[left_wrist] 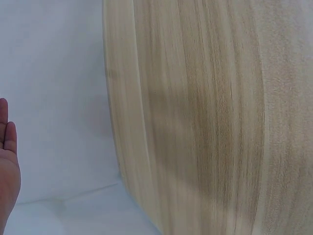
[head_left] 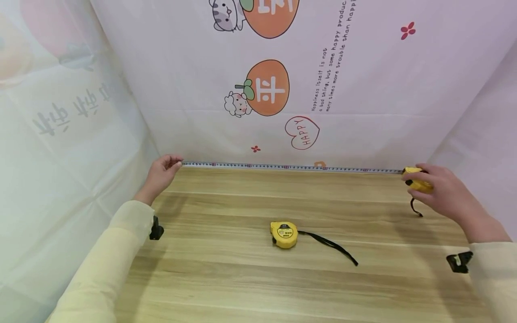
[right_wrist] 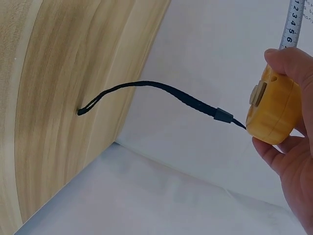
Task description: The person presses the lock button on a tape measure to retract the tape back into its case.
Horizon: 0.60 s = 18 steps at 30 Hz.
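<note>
Pinched at its free end by my left hand, a white tape blade stretches in a straight line along the table's back edge. At its other end, my right hand grips the yellow tape measure that the blade comes out of. The right wrist view shows thumb and fingers round the yellow case, with a black wrist strap trailing from it. Only part of the left hand enters the left wrist view, its fingertips cut off at the frame edge.
A second yellow tape measure lies on the wooden table, its black strap spread to the right. Printed white cloth rises behind the table, and more cloth hangs at the left and right.
</note>
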Each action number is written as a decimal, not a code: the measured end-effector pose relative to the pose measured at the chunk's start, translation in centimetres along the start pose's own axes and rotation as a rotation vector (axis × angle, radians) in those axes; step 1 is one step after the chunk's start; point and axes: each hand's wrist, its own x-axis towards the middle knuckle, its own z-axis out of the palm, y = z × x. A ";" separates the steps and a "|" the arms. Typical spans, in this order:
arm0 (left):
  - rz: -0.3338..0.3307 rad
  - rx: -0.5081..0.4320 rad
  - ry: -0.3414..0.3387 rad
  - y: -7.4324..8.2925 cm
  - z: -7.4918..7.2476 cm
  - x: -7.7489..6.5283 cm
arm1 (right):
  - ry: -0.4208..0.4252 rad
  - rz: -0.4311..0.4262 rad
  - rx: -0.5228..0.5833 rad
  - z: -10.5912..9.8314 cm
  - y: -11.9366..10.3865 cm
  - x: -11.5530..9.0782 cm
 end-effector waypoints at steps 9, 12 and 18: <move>-0.035 -0.003 -0.025 1.2 0.0 -0.4 | 0.010 -0.002 -0.031 0.3 0.0 -0.1; -0.030 0.002 -0.018 0.9 0.1 -0.3 | 0.041 -0.048 -0.041 0.4 0.1 -0.1; -0.030 0.008 -0.018 0.0 0.3 0.1 | 0.058 -0.099 -0.066 0.6 0.3 0.0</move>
